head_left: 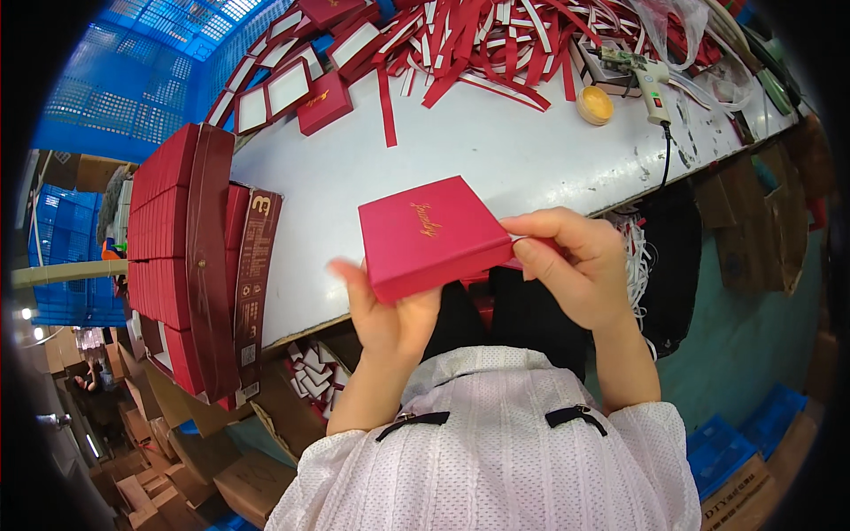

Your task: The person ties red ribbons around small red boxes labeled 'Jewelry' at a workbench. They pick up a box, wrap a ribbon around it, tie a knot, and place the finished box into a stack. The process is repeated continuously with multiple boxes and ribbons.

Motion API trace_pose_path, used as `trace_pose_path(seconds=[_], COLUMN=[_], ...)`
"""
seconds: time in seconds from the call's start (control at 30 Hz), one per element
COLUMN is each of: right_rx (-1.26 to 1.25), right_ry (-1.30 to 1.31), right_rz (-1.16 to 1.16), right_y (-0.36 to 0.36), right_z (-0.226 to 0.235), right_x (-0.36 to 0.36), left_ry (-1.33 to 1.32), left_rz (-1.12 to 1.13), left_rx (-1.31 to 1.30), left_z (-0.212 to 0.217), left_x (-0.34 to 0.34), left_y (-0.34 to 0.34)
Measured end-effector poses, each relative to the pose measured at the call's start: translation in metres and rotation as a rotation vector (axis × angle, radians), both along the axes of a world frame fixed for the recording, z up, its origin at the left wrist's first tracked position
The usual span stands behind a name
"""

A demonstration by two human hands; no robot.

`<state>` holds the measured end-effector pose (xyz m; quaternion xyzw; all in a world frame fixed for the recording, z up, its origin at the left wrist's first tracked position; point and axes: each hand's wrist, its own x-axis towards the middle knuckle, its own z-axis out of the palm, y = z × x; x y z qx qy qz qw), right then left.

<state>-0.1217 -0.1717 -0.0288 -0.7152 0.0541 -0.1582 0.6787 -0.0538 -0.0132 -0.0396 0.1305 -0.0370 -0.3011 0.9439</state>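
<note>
A red gift box with gold script on its lid is held tilted in front of me, over the near edge of the white table. My left hand supports it from below at its near left corner, thumb sticking out to the side; the other fingers are hidden under the box. With thumb and forefinger, my right hand pinches the box's right corner. A small pale bit shows at that pinch, too small to make out.
Stacked red boxes fill a brown carton at the left. Across the white table lie red ribbon strips, open boxes, a glue gun with its cord and a round yellow-filled dish. Blue crates stand behind.
</note>
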Motion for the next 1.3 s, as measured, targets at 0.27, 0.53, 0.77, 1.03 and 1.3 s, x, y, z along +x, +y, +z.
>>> trace_pose_path(seconds=[0.27,0.53,0.77,1.03,1.3], right_rx=[-0.058,-0.087,-0.268,-0.038,-0.014], right_ry=[-0.035,-0.101,0.160,0.083,0.050], right_rz=[-0.064,-0.069,-0.116,-0.093,-0.097], right_y=[0.024,0.020,0.008,-0.011,0.002], right_z=[0.000,0.000,0.008,-0.004,-0.001], right_x=[-0.003,0.000,0.003,0.003,0.004], left_ry=[-0.440,-0.407,-0.203,0.285,0.244], left_rz=[0.274,0.256,0.290,-0.063,-0.156], left_rx=[0.492,0.496,0.453,-0.111,-0.244], left_z=[-0.012,-0.005,-0.005,0.000,-0.014], left_x=[-0.003,-0.003,-0.001,0.012,0.007], left_y=[-0.027,-0.026,-0.021,-0.001,-0.003])
